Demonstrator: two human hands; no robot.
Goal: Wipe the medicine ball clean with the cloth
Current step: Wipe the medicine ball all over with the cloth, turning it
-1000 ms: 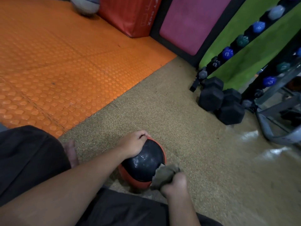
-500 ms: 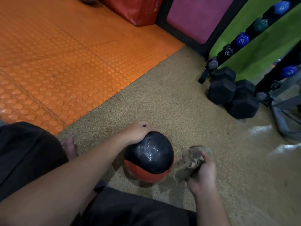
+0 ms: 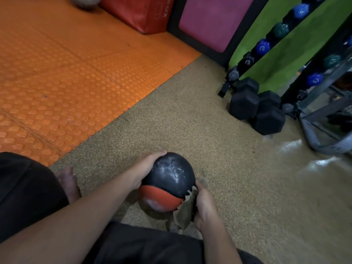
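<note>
The left hand [image 3: 147, 168] cups the upper left side of the ball [image 3: 168, 182], fingers curled over its top edge, steadying it on the speckled floor [image 3: 219, 149] just in front of the person's lap. Half a second ago the black half faced almost straight up and the cloth [image 3: 183, 212] was held off to the right, clear of the ball; now the ball is tipped so the red half shows toward the person, and the cloth is pressed against its lower right side. That suggests a fresh wiping stroke is starting on a new patch, with the dull smear on the red part probably not yet cleaned. The black top looks wet and glossy, so it may already have been wiped. The right hand [image 3: 204, 206] grips the bunched cloth, fingers closed around it, thumb up beside the ball's right edge; the cloth lies between palm and ball. Further right, black dumbbells [image 3: 255, 109] sit well apart by the rack [image 3: 253, 60].
</note>
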